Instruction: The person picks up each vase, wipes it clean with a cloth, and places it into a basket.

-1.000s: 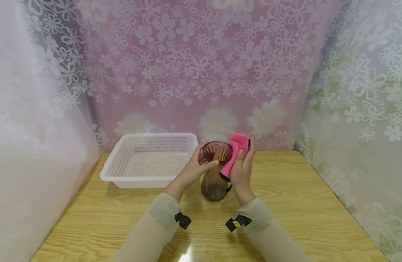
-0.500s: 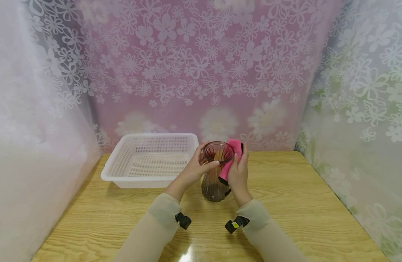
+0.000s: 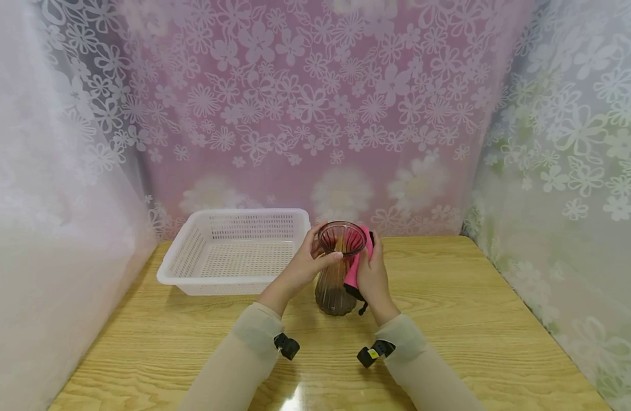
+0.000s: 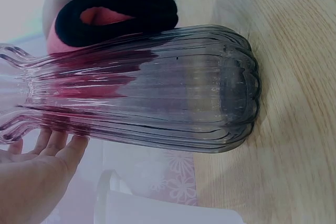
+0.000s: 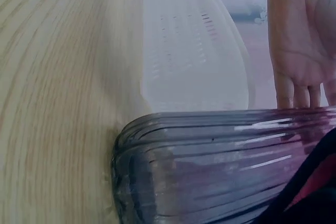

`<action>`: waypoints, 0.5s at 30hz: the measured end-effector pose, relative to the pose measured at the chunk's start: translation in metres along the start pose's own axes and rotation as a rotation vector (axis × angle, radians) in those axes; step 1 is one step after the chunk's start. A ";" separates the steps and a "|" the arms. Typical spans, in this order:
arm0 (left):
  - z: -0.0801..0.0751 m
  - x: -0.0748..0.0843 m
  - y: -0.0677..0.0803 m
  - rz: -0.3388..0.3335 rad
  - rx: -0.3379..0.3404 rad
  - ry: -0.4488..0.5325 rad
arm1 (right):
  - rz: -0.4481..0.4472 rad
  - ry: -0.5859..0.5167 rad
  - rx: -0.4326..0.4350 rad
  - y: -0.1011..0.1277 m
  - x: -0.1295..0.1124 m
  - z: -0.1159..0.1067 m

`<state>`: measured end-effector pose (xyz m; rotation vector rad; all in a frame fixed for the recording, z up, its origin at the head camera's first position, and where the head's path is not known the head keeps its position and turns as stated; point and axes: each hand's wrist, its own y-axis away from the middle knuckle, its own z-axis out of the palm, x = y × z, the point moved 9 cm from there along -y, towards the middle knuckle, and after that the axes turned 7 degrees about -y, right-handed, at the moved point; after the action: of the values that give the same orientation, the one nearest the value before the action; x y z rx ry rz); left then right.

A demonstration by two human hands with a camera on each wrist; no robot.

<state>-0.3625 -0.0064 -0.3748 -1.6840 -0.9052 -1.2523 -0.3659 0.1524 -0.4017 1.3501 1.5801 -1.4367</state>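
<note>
**Glass vase (image 3: 335,281) gripped, pink cloth (image 3: 352,275) at its side**

The vase stands upright on the wood-grain tabletop (image 3: 474,331), just R of a white plastic basket (image 3: 218,281), w/ a pink floral curtain (image 3: 315,114) behind. L hand (image 3: 302,265) grips it below the rim, thumb in front, fingers round the far side; R hand (image 3: 374,279) holds the cloth against the opp. side, its fingers grasping the fabric. Only the head view looks down into the vase's mouth; it also shows a short black cord (image 3: 363,309) hanging from the cloth. L wrist view adds the base on the wood, the red-to-gray tint & the cloth's black trim (image 4: 66,25), curled in a loop. R wrist view gives the L palm, w/ fingers reaching behind the glass. Hard to make out: R fingertips, mostly behind the cloth. Vase neck & rim run out of frame in R wrist view; basket is cropped in L wrist view.
</note>
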 end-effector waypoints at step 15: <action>0.002 -0.001 0.000 -0.009 -0.008 -0.013 | 0.096 0.112 -0.094 0.001 0.037 0.002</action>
<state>-0.3623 -0.0049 -0.3757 -1.6972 -0.9176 -1.2539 -0.3763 0.1601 -0.4361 1.4523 1.6092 -1.2329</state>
